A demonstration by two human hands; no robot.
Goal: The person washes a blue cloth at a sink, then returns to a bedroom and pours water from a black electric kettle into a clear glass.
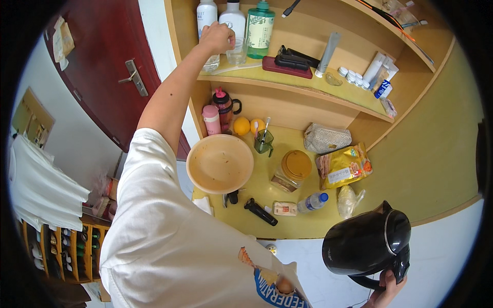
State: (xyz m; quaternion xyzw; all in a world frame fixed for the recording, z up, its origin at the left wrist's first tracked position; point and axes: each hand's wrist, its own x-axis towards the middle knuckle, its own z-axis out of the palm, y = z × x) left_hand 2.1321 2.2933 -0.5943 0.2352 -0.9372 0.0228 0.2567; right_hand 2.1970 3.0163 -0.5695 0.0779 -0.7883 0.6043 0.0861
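My left hand (pixel 218 37) is up at the shelf, its fingers curled at the rim of a clear cup (pixel 237 54); whether they grip it cannot be told. White bottles (pixel 233 18) and a green pump bottle (pixel 260 32) stand around it, and a clear container (pixel 211 63) is partly hidden under the wrist. At the lower right, my right hand (pixel 389 288) holds a black electric kettle (pixel 356 244) by its handle, with the lid closed and the body tilted, off the desk's front edge.
On the desk (pixel 246 181) are a beige basin (pixel 219 163), a lidded jar (pixel 294 167), a toothbrush cup (pixel 264 141), a water bottle (pixel 312 202), a black shaver (pixel 260 211) and a yellow food packet (pixel 344 165). A shelf edge (pixel 289 87) runs above; a red door (pixel 111 46) stands left.
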